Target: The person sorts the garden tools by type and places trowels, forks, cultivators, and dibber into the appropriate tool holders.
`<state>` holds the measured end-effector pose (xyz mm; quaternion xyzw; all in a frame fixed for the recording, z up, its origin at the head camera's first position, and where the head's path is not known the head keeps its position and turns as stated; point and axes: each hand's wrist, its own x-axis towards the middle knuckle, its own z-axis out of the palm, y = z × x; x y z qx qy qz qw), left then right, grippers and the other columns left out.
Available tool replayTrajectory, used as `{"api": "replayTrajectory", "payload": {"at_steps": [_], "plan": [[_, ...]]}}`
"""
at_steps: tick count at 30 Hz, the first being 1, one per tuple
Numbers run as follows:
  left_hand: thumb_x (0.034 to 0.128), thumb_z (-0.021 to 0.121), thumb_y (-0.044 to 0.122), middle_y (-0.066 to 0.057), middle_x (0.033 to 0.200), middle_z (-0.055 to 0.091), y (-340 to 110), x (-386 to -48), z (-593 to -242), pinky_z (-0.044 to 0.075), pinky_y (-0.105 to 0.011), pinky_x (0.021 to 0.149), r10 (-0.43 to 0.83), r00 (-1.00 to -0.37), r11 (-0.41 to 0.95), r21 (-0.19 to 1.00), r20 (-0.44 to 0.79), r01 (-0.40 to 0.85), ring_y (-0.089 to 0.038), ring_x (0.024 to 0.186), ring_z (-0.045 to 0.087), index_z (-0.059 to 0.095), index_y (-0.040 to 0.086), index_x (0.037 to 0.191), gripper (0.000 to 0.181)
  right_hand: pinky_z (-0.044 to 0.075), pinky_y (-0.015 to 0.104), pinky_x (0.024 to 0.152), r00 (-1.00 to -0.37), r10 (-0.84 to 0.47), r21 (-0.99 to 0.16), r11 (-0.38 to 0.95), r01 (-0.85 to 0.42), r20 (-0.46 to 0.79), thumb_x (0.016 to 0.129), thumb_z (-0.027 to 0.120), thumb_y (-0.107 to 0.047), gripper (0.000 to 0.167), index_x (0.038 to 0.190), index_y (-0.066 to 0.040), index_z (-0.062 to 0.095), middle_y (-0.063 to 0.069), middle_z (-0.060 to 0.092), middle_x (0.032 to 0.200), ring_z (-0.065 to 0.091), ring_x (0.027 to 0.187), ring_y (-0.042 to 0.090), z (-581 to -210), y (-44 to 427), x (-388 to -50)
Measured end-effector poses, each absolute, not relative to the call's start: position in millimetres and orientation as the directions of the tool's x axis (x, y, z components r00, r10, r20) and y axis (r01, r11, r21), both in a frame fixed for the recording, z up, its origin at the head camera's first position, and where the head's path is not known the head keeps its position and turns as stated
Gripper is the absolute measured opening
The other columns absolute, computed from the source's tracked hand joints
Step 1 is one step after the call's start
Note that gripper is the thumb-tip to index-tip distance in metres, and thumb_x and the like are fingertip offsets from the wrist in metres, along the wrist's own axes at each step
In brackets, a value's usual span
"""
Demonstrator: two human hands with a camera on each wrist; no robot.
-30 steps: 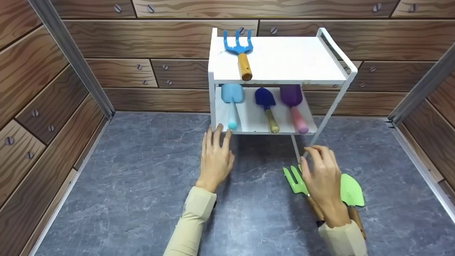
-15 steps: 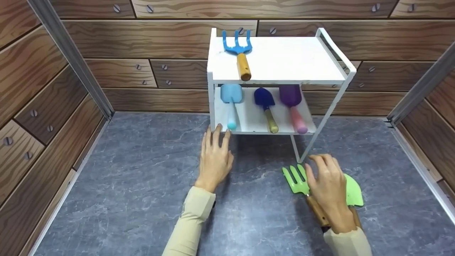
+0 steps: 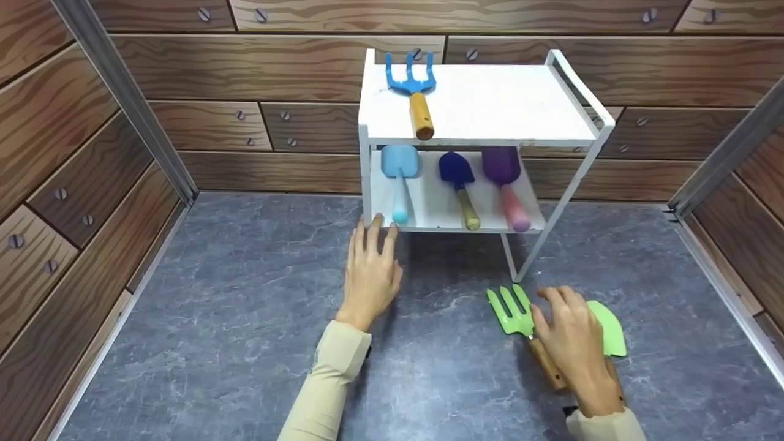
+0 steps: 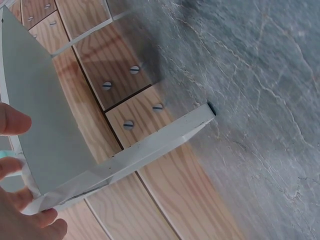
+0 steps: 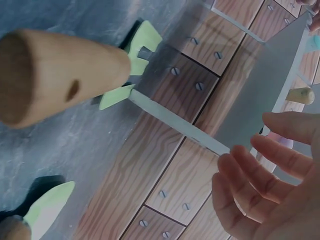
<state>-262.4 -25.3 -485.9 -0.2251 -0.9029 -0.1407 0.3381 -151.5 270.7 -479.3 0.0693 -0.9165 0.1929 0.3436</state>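
Observation:
My left hand point(image 3: 370, 278) touches the lower shelf's front left corner on a white two-tier rack point(image 3: 478, 104), its fingers extended on either side of the post. In the left wrist view, fingertips point(image 4: 45, 218) meet that corner. My right hand point(image 3: 572, 343) hovers with loosely bent fingers, holding nothing, between a green hand fork point(image 3: 514, 318) and a green trowel point(image 3: 612, 331). Both have wooden handles; the hand partly covers the trowel. In the right wrist view the fork's handle point(image 5: 75, 77) looms close, apart from the fingers.
A blue three-tined cultivator point(image 3: 419, 107) lies on the top shelf. Below it lie a light blue shovel point(image 3: 400, 177), a dark blue trowel point(image 3: 459, 184) and a purple scoop point(image 3: 505, 177) with a pink handle. Wood-patterned walls point(image 3: 275, 67) enclose the grey marbled floor point(image 3: 245, 318).
My right hand has moved back from beside the rack's right leg, down toward the green tools, uncovering the fork's tines. My left hand has stayed at the shelf corner.

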Motion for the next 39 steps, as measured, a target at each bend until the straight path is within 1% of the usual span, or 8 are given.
{"api": "replayTrajectory", "payload": {"at_steps": [10,17,21,23,28,31,34,39], "plan": [[0.0817,0.078,0.012,-0.026,0.147,0.043,-25,-262,-485,0.035,-0.058,0.114,0.305,-0.673,0.856,0.116,0.674,0.504,-0.053,0.135,0.040,0.054,0.001,0.139,0.063,0.053,0.059,0.055,-0.839,0.029,-0.323,0.930,-0.176,0.543,0.074,0.082,0.005,0.024,0.094,0.007,0.069,0.022,0.065,0.089,0.064,0.074,0.043,-487,277,-142],[0.0833,0.077,0.013,-0.026,0.148,0.043,-25,-262,-487,0.036,-0.058,0.113,0.299,-0.682,0.860,0.122,0.667,0.496,-0.052,0.136,0.039,0.055,0.001,0.140,0.062,0.053,0.062,0.061,-0.912,0.045,-0.335,0.937,-0.103,0.408,0.078,0.079,0.000,0.022,0.095,0.007,0.067,0.025,0.066,0.091,0.064,0.076,0.046,-493,281,-137],[0.0838,0.077,0.013,-0.026,0.147,0.043,-25,-262,-487,0.036,-0.058,0.114,0.299,-0.684,0.859,0.124,0.666,0.496,-0.052,0.136,0.039,0.054,0.001,0.140,0.061,0.053,0.064,0.062,-0.944,0.043,-0.326,0.943,-0.071,0.328,0.080,0.080,-0.005,0.024,0.096,0.006,0.065,0.025,0.066,0.090,0.064,0.075,0.048,-498,283,-134],[0.0836,0.077,0.013,-0.026,0.147,0.043,-25,-261,-487,0.037,-0.057,0.113,0.300,-0.683,0.861,0.119,0.666,0.495,-0.052,0.136,0.039,0.055,0.001,0.140,0.062,0.053,0.064,0.063,-0.958,0.055,-0.333,0.942,-0.044,0.282,0.081,0.080,-0.008,0.026,0.097,0.005,0.065,0.024,0.066,0.093,0.064,0.078,0.049,-501,284,-133],[0.0843,0.077,0.013,-0.026,0.147,0.043,-25,-261,-487,0.037,-0.054,0.114,0.305,-0.681,0.864,0.107,0.666,0.491,-0.051,0.135,0.040,0.054,0.001,0.140,0.061,0.053,0.062,0.061,-0.981,0.064,-0.327,0.945,0.001,0.183,0.084,0.079,-0.013,0.025,0.096,0.005,0.065,0.024,0.067,0.094,0.065,0.079,0.048,-508,285,-134],[0.0843,0.077,0.013,-0.026,0.147,0.043,-25,-261,-486,0.037,-0.054,0.114,0.306,-0.679,0.863,0.107,0.668,0.494,-0.051,0.135,0.040,0.054,0.001,0.140,0.061,0.053,0.059,0.055,-0.988,0.054,-0.316,0.949,0.007,0.141,0.086,0.077,-0.012,0.022,0.094,0.004,0.065,0.022,0.067,0.089,0.065,0.073,0.044,-511,285,-136],[0.0839,0.076,0.013,-0.026,0.147,0.043,-25,-262,-486,0.036,-0.054,0.115,0.306,-0.677,0.861,0.109,0.670,0.497,-0.051,0.135,0.040,0.054,0.000,0.139,0.061,0.051,0.058,0.052,-0.993,0.055,-0.316,0.949,0.018,0.107,0.085,0.078,-0.011,0.020,0.092,0.002,0.064,0.020,0.066,0.083,0.065,0.069,0.041,-511,285,-138],[0.0842,0.076,0.013,-0.025,0.148,0.042,-25,-262,-485,0.036,-0.054,0.115,0.306,-0.677,0.857,0.116,0.670,0.502,-0.051,0.137,0.038,0.054,0.001,0.139,0.061,0.050,0.058,0.050,-0.997,0.057,-0.310,0.950,0.036,0.059,0.082,0.081,-0.012,0.024,0.088,-0.003,0.059,0.017,0.061,0.074,0.064,0.066,0.039,-512,285,-138]]}}
